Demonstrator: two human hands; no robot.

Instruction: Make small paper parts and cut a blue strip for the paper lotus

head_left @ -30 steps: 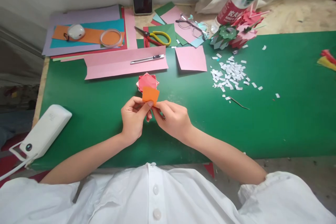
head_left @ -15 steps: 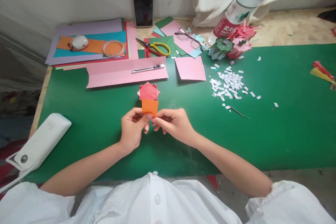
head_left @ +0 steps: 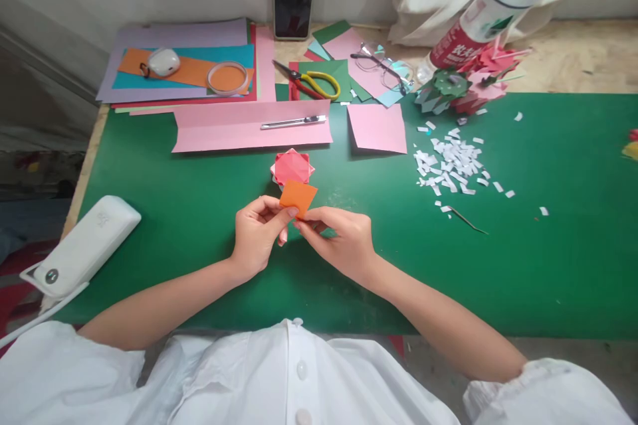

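Note:
A small orange square of paper is pinched along its lower edge by my left hand, thumb in front and fingers behind. My right hand closes on the same paper at its lower right corner. The sheet is tilted, one corner pointing up to the right. Just beyond it, a pink and red folded paper piece with a star-like outline rests on the green mat. The orange paper overlaps its near edge in my sight.
Behind lie a pink strip with a utility knife, a pink square and yellow-handled scissors. White scraps spread to the right, near folded paper flowers and a bottle. A white power bank is at left.
The orange paper has turned clockwise from nearly upright to tilted, with my fingers still on its lower edge. The whole view has shifted slightly.

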